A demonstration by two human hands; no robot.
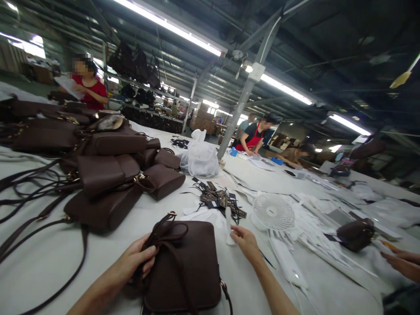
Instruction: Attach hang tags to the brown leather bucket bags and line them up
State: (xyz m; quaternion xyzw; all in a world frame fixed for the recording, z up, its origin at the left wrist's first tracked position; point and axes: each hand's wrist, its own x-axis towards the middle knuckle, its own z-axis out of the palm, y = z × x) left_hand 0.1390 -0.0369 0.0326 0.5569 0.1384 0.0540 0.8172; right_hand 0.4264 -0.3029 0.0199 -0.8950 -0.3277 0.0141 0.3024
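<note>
A dark brown handbag (187,262) stands in front of me on the white-covered table. My left hand (141,256) is closed on the bag's gathered strap (169,236) at its upper left side. To the right of the bag, my right hand (244,240) pinches a narrow, upright white strip (229,225); its material is unclear. Just beyond that strip lies a heap of black hang tags (219,199) with cords and gold print. A white fan (274,212) is to the right of my right hand.
Several brown handbags (108,175) are piled at the left, straps trailing over the table. A white plastic bag (200,155) stands behind the tags, near a metal post (241,105). Another person's hands (402,260) and a small brown bag (356,234) are at the right.
</note>
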